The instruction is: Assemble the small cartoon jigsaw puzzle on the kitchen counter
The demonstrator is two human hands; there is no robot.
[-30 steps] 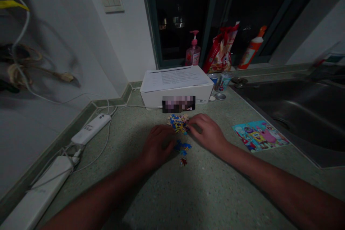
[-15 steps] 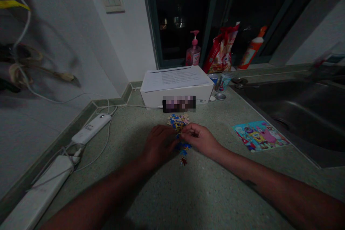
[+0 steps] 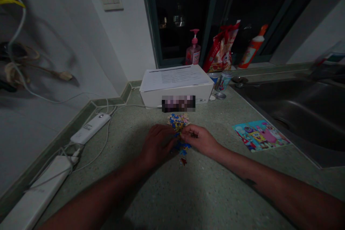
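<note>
Jigsaw puzzle pieces [image 3: 178, 118], mostly blue, yellow and tan, lie in a small pile on the counter in front of me. My right hand [image 3: 201, 138] pinches at the right side of the pile, its thumb and finger on a puzzle piece that is mostly hidden. From the other side my left hand [image 3: 159, 143] reaches over the pieces, its thumb apart from its outstretched fingers and its fingertips close to my right hand's. A dark reddish-brown piece [image 3: 183, 161] lies separately on the near side.
A colourful cartoon picture card [image 3: 260, 134] lies at the right, beside the sink [image 3: 296, 104]. Behind the pieces stands a white box [image 3: 151, 97] topped with paper. A can [image 3: 223, 81] is right of it. A power strip [image 3: 40, 190] and cables run along the left.
The fingers of both hands have shifted only slightly at the pile. The view has moved a little; the other things stay in place.
</note>
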